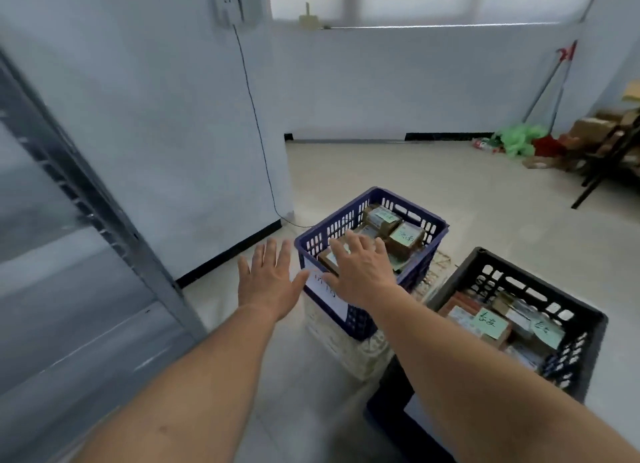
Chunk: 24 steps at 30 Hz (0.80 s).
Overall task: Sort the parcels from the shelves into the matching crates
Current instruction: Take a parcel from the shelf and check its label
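Observation:
A blue crate [420, 220] stands on a pale crate at centre, holding several brown parcels [403, 239] with green labels. My right hand [363, 272] hovers flat over its near corner, fingers spread, holding nothing; a parcel [328, 260] lies just under its fingers. My left hand [272, 282] is spread open just left of the blue crate, empty, thumb near the white label [325, 291] on the crate's front. A black crate [585, 327] at lower right holds more labelled parcels [490, 324].
A grey metal shelf frame [86, 203] runs along the left. A white wall corner with a dangling cable [258, 123] stands behind the crates. Cardboard boxes, green bags and a broom [540, 140] sit at the far right beside a dark table leg.

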Motion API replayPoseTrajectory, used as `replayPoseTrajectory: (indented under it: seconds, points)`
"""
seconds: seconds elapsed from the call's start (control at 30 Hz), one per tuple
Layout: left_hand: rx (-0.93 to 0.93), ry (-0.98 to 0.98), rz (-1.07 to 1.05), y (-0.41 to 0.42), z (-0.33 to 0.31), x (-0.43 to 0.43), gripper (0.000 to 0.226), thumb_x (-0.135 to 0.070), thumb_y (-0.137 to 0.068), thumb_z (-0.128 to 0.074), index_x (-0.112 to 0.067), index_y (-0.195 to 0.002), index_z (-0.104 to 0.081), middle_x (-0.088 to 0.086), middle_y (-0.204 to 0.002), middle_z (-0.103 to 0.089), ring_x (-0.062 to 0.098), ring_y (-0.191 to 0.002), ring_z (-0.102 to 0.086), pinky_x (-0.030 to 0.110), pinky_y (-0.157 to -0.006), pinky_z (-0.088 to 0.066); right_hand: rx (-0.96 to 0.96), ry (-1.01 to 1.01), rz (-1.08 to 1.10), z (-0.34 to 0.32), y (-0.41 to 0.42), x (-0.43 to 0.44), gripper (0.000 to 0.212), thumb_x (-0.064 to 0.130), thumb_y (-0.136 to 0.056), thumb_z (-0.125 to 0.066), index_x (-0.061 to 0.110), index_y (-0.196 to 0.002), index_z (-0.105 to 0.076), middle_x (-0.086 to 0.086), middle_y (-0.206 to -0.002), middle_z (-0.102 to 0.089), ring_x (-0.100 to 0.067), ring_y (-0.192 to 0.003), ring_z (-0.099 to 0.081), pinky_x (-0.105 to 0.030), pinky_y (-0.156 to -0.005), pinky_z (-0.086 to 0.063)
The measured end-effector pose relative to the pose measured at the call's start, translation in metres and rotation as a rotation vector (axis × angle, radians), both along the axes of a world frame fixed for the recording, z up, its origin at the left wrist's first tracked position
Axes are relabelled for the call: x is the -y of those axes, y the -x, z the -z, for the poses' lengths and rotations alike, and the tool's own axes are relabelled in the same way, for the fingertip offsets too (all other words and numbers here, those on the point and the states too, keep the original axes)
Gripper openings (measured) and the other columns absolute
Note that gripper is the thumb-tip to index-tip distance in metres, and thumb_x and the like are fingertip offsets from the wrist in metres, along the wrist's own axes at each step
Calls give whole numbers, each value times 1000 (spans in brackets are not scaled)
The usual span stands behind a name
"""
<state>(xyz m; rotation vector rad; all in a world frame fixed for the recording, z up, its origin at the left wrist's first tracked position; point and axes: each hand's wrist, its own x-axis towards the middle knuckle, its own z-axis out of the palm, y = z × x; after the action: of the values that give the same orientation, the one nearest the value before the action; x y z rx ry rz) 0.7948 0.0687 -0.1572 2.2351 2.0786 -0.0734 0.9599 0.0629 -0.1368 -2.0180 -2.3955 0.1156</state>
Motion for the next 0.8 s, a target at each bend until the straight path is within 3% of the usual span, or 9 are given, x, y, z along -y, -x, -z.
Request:
replayPoseTrajectory:
  seconds: [0.33, 0.53, 0.8]
  points:
    - [13, -61, -199, 160, -18, 74, 70, -62, -95, -14, -28, -151, 13, 8, -160, 15, 30, -147, 8, 51, -118, 4, 58, -80, -233, -22, 158, 38, 69, 56, -94, -39, 22, -150, -15, -11, -158, -11, -32, -144, -14, -54, -115, -15]
    - [22, -96, -403, 257, -28, 123, 73, -66, -93, -15, -31, -150, 15, 11, -159, 14, 31, -147, 5, 52, -116, -2, 85, -104, -462, -34, 263, 54, 71, 54, -94, -40, 24, -152, -10, -10, -160, -6, -30, -146, -9, -57, -115, -6]
    - [59, -192, -695, 374, -30, 178, 74, -63, -95, -17, -27, -151, 14, 10, -160, 12, 27, -147, 8, 49, -117, 3, 135, -171, -782, -42, 416, 69, 71, 54, -95, -39, 23, -152, -9, -11, -159, -7, -29, -146, -10, -55, -116, -8]
